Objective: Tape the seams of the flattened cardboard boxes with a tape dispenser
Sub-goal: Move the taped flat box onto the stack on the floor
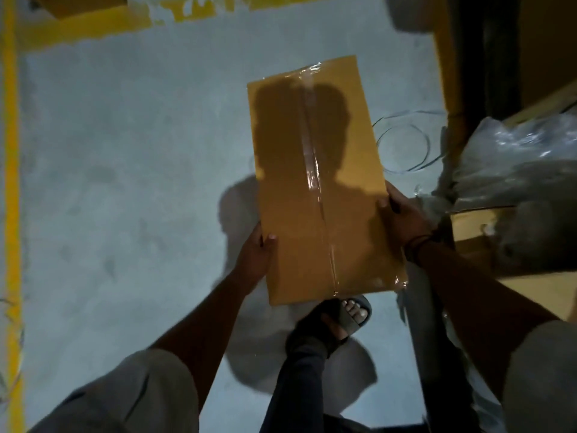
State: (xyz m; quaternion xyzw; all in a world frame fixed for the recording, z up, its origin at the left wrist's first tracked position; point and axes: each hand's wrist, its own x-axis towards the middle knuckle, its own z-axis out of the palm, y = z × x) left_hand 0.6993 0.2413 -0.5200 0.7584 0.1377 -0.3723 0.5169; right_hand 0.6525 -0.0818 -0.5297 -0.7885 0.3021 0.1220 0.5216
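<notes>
A person holds a cardboard box (pixel 290 195) in both hands above a grey concrete floor (pixel 125 182), with its broad brown face turned up toward the camera. The left hand (pixel 254 256) grips the box's left long edge near the close end, with the thumb lying on the top face and the fingers wrapped under it. The right hand (pixel 402 218) grips the opposite long edge a little farther along, thumb on top and fingers curled around the side. A strip of clear tape (pixel 314 173) runs lengthwise down the centre seam and folds over both the far and near ends, where it looks wrinkled and shiny. The shadow of a head and shoulders falls across the far half of the box. Just under the near end is a foot in a dark sandal (pixel 349 314). A yellow painted line (pixel 12 151) borders the floor on the left. To the right lie loops of thin plastic strapping (pixel 402 145), a heap of clear plastic wrap (pixel 515 157) and more cardboard (pixel 474 226).
</notes>
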